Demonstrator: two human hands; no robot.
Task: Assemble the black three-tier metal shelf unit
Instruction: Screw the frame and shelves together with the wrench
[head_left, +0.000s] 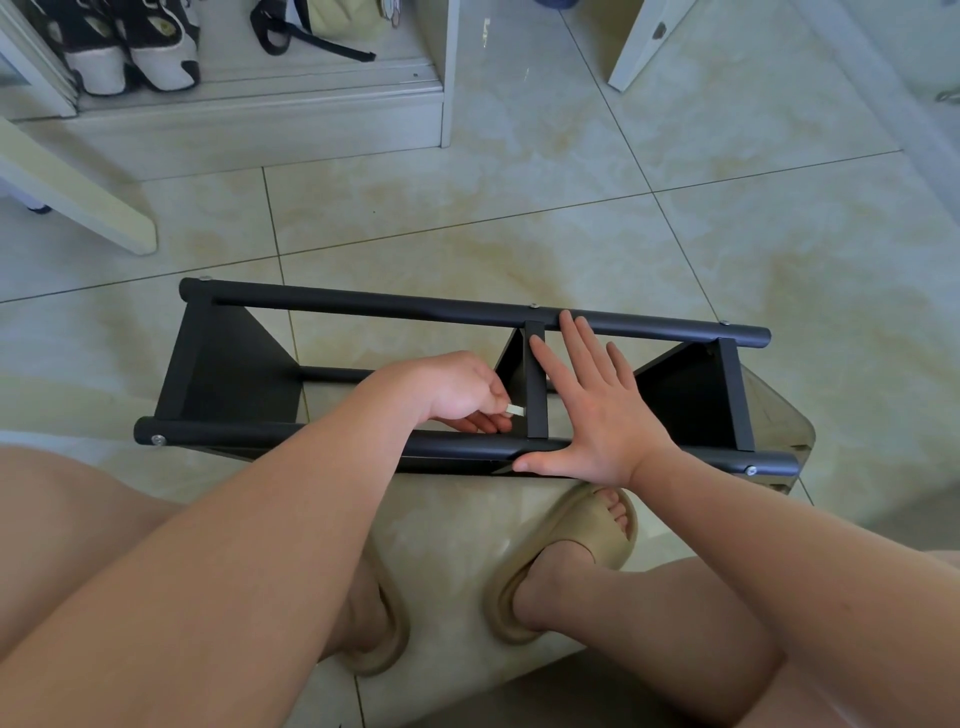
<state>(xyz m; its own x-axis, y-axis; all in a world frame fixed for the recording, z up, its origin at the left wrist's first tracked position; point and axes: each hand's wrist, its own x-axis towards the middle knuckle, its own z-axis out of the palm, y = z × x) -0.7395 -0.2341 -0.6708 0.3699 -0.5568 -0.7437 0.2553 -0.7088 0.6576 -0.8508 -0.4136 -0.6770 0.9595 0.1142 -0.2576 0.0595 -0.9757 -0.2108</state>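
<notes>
Head view, where's the shelf unit (234, 384)?
— On its side on the tiled floor (571, 218), just in front of the person's feet. Three black panels between two tubes.
Hands?
— Right hand (597, 415) flat, fingers straight and spread, palm on the near tube (249, 432), fingertips reaching the far tube (363, 306). Left hand (457, 392) curled, pinching a small white piece (515, 410) right beside the middle panel (536, 384).
</notes>
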